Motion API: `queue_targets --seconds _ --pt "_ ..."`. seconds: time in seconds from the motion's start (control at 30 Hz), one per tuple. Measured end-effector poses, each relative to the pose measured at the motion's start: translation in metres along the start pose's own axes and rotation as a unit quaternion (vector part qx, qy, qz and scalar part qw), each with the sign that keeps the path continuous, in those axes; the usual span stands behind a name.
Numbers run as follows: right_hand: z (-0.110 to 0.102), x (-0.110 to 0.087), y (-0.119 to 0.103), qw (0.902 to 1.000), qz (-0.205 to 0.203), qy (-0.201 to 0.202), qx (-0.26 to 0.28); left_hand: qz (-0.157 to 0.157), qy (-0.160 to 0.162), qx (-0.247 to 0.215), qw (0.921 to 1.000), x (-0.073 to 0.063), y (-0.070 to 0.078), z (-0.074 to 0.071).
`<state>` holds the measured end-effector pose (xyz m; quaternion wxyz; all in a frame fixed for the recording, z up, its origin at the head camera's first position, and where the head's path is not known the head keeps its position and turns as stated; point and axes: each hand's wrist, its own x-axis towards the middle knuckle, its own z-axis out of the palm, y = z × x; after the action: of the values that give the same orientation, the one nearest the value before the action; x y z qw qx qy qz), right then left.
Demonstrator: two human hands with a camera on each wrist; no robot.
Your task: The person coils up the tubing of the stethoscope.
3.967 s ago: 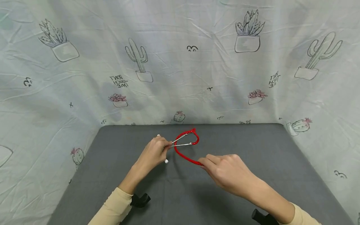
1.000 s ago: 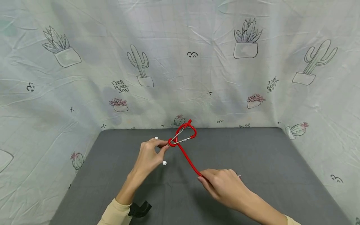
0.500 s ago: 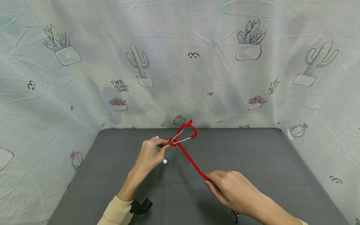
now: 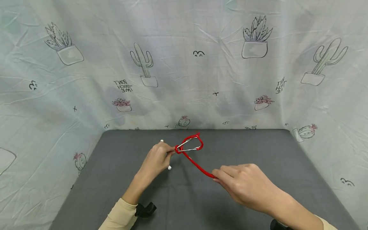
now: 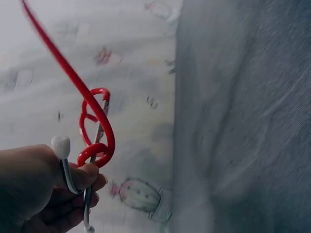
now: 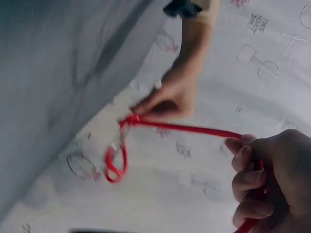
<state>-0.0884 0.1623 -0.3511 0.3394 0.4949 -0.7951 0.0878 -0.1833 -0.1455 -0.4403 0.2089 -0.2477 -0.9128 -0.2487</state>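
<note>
A stethoscope with red tubing (image 4: pixel 198 166) is held in the air between both hands. My left hand (image 4: pixel 156 157) pinches its metal ear tubes (image 4: pixel 188 149) where they come together. White ear tips (image 4: pixel 169 167) stick out on either side of that hand. One turn of tubing (image 5: pixel 92 153) wraps round the metal just beyond my left fingertips. From there the tubing runs toward me to my right hand (image 4: pixel 244 185), which grips it. In the right wrist view, curled fingers (image 6: pixel 250 179) close round the tubing. The chest piece is hidden.
A grey cloth-covered table (image 4: pixel 178 204) lies under the hands. Behind and at both sides hangs a pale curtain (image 4: pixel 172 64) printed with cacti. A black wrist mount (image 4: pixel 145 210) sits beside the left sleeve.
Since four seconds ago, the tubing has come round the ear tubes in a turn by my left fingertips. Lately my right hand has risen and shifted right; the chest piece beneath it has gone from view.
</note>
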Motion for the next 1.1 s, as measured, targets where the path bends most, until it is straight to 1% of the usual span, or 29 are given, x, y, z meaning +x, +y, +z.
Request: queue_targets --seconds 0.1,0.23,0.33,0.43,0.53,0.63,0.73,0.83,0.97,1.1 --pt "-0.009 0.015 0.010 0.9982 -0.031 0.037 -0.035 0.042 -0.010 0.025 0.9988 -0.004 0.008 0.005" --pt "-0.018 0.034 0.026 0.9917 -0.063 0.086 -0.072 0.084 -0.024 0.028 0.9958 -0.009 0.017 0.010" --pt "-0.017 0.041 0.040 0.9885 -0.071 0.102 -0.086 0.123 -0.030 0.020 0.9917 -0.014 0.023 0.014" --pt "-0.009 0.042 0.057 0.9876 -0.069 0.107 -0.092 0.170 -0.031 0.012 0.9848 -0.019 0.030 0.018" --pt "0.004 0.040 0.077 0.9888 -0.052 0.103 -0.095 0.212 -0.027 -0.008 0.9769 -0.023 0.038 0.020" --pt "0.017 0.035 0.097 0.9909 -0.028 0.089 -0.098 0.243 -0.012 -0.028 0.9695 -0.026 0.046 0.020" --pt "0.028 0.028 0.114 0.9927 -0.005 0.071 -0.097 0.269 0.007 -0.037 0.9623 -0.027 0.054 0.016" --pt "0.039 0.022 0.125 0.9944 0.015 0.054 -0.089 0.295 0.027 -0.044 0.9542 -0.026 0.058 0.012" --pt "0.056 0.011 0.131 0.9961 0.040 0.025 -0.074 0.317 0.053 -0.064 0.9446 -0.025 0.063 0.004" --pt "0.073 -0.004 0.133 0.9962 0.063 -0.003 -0.060 0.314 0.072 -0.083 0.9431 -0.023 0.065 -0.004"
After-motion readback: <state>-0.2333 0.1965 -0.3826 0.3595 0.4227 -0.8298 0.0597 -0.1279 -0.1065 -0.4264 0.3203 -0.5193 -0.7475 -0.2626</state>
